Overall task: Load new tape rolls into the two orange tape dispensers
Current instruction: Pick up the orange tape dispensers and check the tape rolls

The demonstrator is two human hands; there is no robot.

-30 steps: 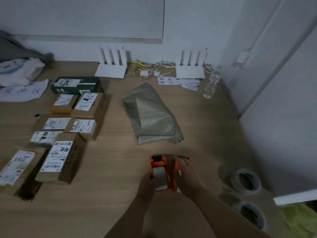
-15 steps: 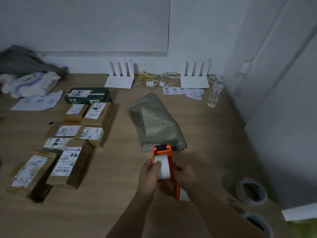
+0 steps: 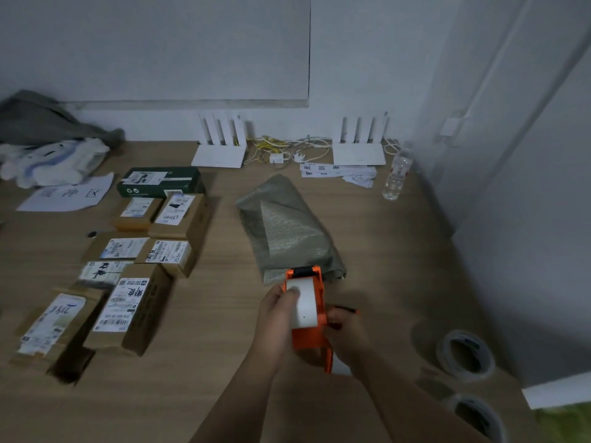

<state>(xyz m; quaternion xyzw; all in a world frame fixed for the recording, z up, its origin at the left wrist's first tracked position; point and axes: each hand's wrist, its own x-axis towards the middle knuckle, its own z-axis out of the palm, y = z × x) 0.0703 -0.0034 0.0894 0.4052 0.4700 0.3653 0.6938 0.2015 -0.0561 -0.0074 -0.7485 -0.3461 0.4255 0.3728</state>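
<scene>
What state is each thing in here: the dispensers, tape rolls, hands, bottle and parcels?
Orange tape dispenser: off the table, held in both hands, white roll in it.
Second orange dispenser: mostly hidden behind the right hand; state unclear.
Left hand: gripping the dispenser, thumb on the roll.
Right hand: gripping the dispenser's right side.
Two spare tape rolls: flat on the table, unloaded.
Water bottle: upright.
Cardboard parcels: closed, labelled.
Grey mailer bag: lying flat.

Two bare forearms are shown, ending in the left hand and the right hand. No sleeves, gloves, rings or wristbands are worn on the visible parts.
</scene>
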